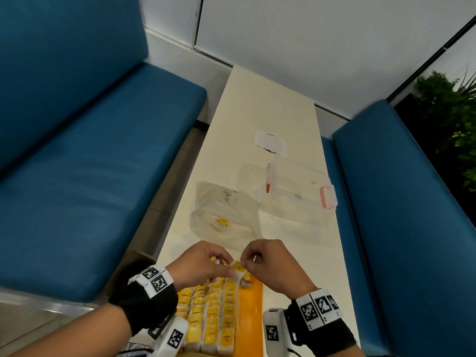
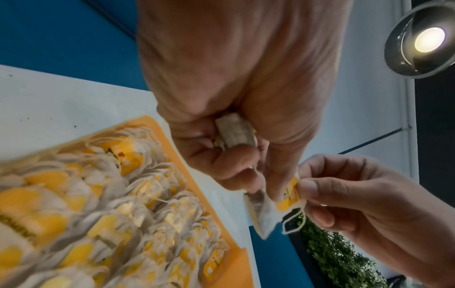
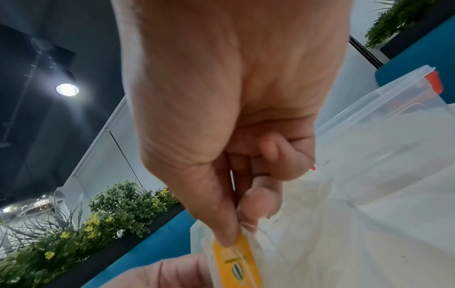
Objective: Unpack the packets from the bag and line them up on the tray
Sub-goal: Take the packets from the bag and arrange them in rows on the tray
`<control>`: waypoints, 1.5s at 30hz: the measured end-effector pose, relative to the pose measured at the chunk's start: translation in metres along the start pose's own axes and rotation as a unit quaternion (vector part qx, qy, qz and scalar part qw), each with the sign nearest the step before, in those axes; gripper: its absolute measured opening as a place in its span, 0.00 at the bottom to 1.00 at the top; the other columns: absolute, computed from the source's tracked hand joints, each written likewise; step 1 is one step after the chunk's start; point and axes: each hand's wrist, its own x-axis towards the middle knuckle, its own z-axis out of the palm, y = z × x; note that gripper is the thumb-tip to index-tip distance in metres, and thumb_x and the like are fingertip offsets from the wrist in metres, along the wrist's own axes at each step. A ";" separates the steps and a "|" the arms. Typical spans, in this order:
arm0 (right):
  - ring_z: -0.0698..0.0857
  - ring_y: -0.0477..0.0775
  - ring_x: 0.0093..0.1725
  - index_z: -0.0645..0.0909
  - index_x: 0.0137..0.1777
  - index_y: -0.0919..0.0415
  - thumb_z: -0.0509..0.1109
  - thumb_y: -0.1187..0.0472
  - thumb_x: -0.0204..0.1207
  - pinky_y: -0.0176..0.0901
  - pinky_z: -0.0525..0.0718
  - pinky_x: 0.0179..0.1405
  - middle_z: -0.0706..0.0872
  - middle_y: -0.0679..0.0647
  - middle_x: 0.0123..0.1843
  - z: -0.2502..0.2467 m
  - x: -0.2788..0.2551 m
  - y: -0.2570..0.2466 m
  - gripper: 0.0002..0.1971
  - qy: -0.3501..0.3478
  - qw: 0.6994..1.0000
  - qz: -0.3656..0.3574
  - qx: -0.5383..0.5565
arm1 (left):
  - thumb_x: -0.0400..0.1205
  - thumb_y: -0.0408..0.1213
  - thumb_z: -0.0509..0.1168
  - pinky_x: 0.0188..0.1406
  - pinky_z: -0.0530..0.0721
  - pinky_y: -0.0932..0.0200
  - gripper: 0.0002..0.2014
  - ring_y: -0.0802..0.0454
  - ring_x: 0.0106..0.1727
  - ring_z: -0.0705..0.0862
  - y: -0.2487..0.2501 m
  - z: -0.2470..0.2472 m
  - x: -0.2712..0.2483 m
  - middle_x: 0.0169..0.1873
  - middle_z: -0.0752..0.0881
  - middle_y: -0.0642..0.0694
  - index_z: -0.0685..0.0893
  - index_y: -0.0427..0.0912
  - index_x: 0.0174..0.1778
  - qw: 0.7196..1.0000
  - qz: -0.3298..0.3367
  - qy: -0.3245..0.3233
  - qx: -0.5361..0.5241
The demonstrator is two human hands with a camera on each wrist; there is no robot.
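Both my hands pinch one packet point(image 1: 238, 269) above the tray's point(image 1: 251, 315) far edge, left hand point(image 1: 203, 262) and right hand point(image 1: 270, 264) equally near; the open strip lies rightward.

No lettering on the packets point(image 1: 211, 314) or elsewhere can be read.

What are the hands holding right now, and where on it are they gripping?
Both hands pinch one packet: right hand at its yellow tag, left hand beside it. The left hand also grips further packets in its palm.
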 end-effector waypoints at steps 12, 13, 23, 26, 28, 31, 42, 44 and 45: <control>0.88 0.52 0.45 0.90 0.45 0.57 0.65 0.60 0.76 0.49 0.88 0.45 0.92 0.52 0.45 0.021 -0.011 0.035 0.11 -0.154 0.975 0.008 -0.162 | 0.81 0.41 0.76 0.25 0.82 0.60 0.21 0.57 0.28 0.84 -0.026 -0.011 0.005 0.37 0.89 0.46 0.82 0.50 0.69 0.996 -0.085 0.004 0.025; 0.89 0.53 0.44 0.90 0.44 0.58 0.65 0.61 0.75 0.49 0.88 0.45 0.92 0.52 0.44 0.024 -0.009 0.038 0.11 -0.174 0.971 0.013 -0.163 | 0.81 0.42 0.76 0.25 0.82 0.60 0.21 0.57 0.28 0.84 -0.026 -0.011 0.005 0.38 0.90 0.46 0.82 0.50 0.69 0.996 -0.087 0.003 0.026; 0.81 0.60 0.38 0.81 0.36 0.55 0.60 0.58 0.79 0.43 0.68 0.27 0.80 0.54 0.35 0.060 0.010 0.066 0.12 -0.087 0.957 0.043 -0.274 | 0.83 0.42 0.74 0.30 0.86 0.59 0.21 0.56 0.31 0.86 -0.025 -0.012 0.004 0.41 0.90 0.45 0.82 0.49 0.72 0.995 -0.092 -0.002 0.040; 0.85 0.61 0.47 0.86 0.46 0.53 0.59 0.58 0.82 0.45 0.77 0.38 0.84 0.53 0.49 0.064 0.010 0.066 0.12 -0.052 0.958 0.050 -0.277 | 0.83 0.41 0.73 0.30 0.86 0.58 0.21 0.55 0.31 0.85 -0.025 -0.011 0.004 0.40 0.90 0.44 0.81 0.49 0.73 0.995 -0.093 -0.002 0.032; 0.86 0.60 0.46 0.87 0.49 0.53 0.59 0.57 0.82 0.48 0.82 0.40 0.82 0.52 0.52 0.066 0.010 0.067 0.13 -0.032 0.959 0.051 -0.278 | 0.84 0.40 0.73 0.30 0.87 0.58 0.21 0.55 0.31 0.85 -0.025 -0.012 0.004 0.39 0.89 0.44 0.81 0.49 0.73 0.995 -0.095 -0.003 0.026; 0.86 0.60 0.45 0.86 0.50 0.52 0.60 0.54 0.82 0.48 0.81 0.39 0.79 0.51 0.52 0.068 0.009 0.068 0.12 -0.008 0.961 0.067 -0.269 | 0.84 0.39 0.73 0.29 0.87 0.58 0.21 0.55 0.31 0.85 -0.026 -0.012 0.004 0.38 0.89 0.44 0.81 0.48 0.73 0.995 -0.098 -0.008 0.017; 0.87 0.57 0.50 0.84 0.57 0.50 0.62 0.49 0.82 0.47 0.82 0.43 0.80 0.49 0.58 0.066 0.004 0.061 0.12 0.025 0.965 0.074 -0.250 | 0.89 0.53 0.61 0.34 0.90 0.50 0.20 0.43 0.39 0.89 -0.013 -0.014 -0.004 0.41 0.90 0.37 0.82 0.42 0.67 0.974 -0.148 -0.021 -0.172; 0.87 0.53 0.50 0.83 0.57 0.48 0.62 0.46 0.82 0.45 0.81 0.42 0.79 0.46 0.57 0.061 0.000 0.050 0.12 0.060 0.973 0.057 -0.214 | 0.89 0.58 0.58 0.39 0.92 0.48 0.25 0.38 0.44 0.90 -0.008 -0.017 -0.008 0.44 0.90 0.33 0.81 0.41 0.68 0.955 -0.167 -0.027 -0.242; 0.87 0.51 0.50 0.83 0.57 0.47 0.63 0.45 0.81 0.44 0.80 0.42 0.79 0.44 0.56 0.057 -0.002 0.042 0.12 0.077 0.978 0.044 -0.191 | 0.89 0.60 0.56 0.43 0.92 0.45 0.27 0.36 0.46 0.90 -0.006 -0.018 -0.009 0.45 0.90 0.32 0.81 0.40 0.68 0.948 -0.174 -0.031 -0.265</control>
